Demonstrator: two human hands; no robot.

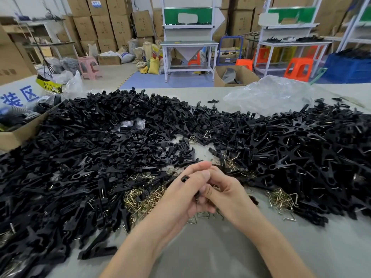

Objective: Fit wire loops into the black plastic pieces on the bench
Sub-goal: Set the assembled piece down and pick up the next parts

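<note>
The left hand [186, 189] and right hand [224, 189] are jointly gripping one black piece [184, 178] (any wire loop hidden), much of the heap [100, 137] apparently lying unfitted.

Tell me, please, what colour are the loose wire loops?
The wire loops are brassy gold; head view.

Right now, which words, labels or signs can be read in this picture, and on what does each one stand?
"装区": blue characters on the white sign at the far left of the bench.
Too blurred to read: the lettering on the yellow-and-black package.
Too small to read: the blue label on a cardboard box.
</note>
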